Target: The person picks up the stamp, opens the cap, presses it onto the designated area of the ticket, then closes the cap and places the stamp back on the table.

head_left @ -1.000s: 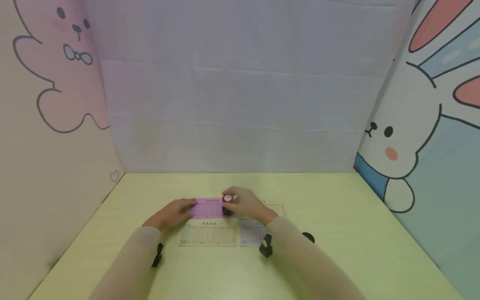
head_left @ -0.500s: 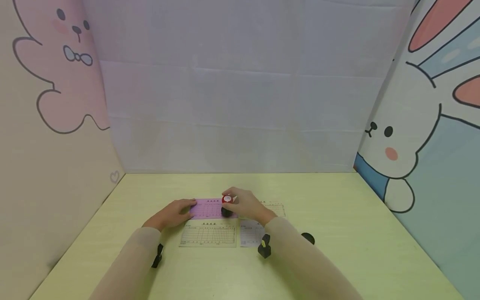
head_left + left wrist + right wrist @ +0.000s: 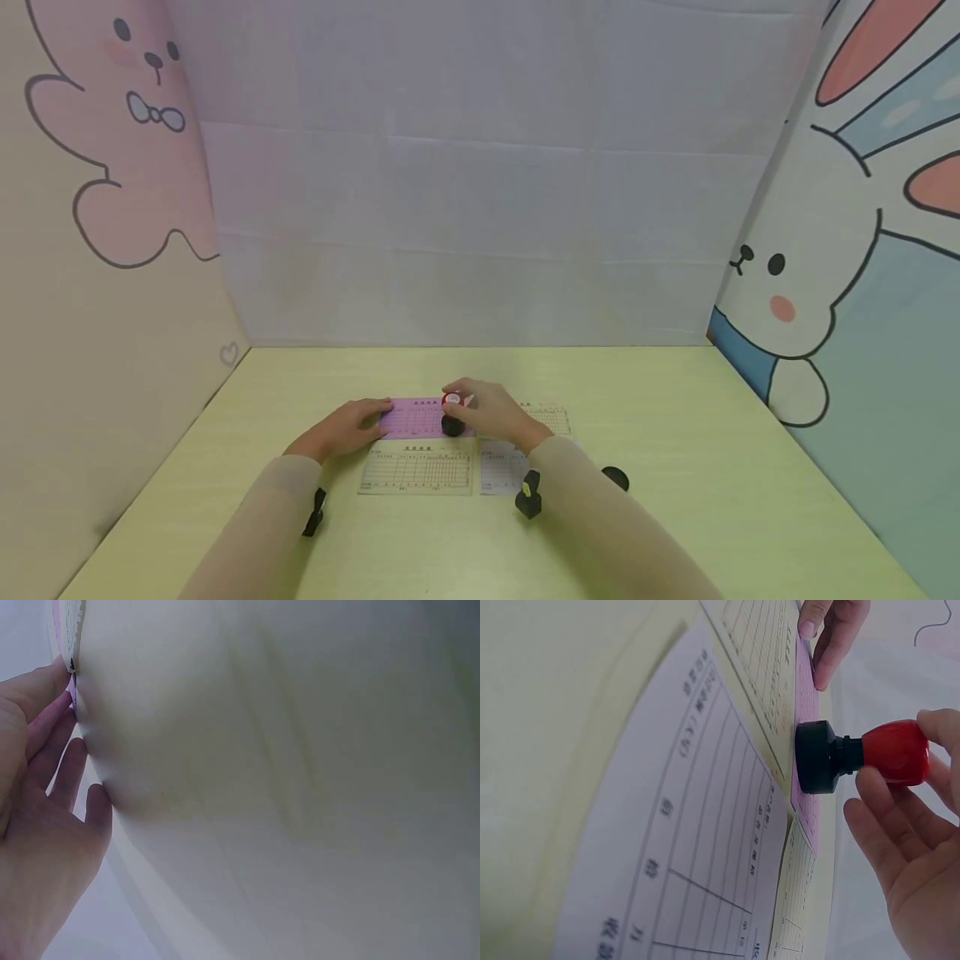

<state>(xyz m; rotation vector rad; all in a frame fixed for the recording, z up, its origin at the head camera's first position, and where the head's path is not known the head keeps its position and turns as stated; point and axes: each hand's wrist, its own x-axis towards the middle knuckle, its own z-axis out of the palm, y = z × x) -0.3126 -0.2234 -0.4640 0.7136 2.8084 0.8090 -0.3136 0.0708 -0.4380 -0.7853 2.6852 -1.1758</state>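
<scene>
In the head view's lower centre, the right hand point(image 3: 493, 410) pinched a red-handled, round black stamp point(image 3: 849, 754) against a printed purple paper slip point(image 3: 414, 418). The left hand point(image 3: 345, 427), fingers relaxed, touched its left end; tilting or slack steadying risked smudging.

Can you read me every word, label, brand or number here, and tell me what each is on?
Nothing reads clearly enough to quote.
Pink form: heading and grid text, too small.
Near-left cream form: too small.
White form: sideways characters, too blurred.
Far-right cream form: too small.
Stamp: pale mark on top, unreadable.
</scene>
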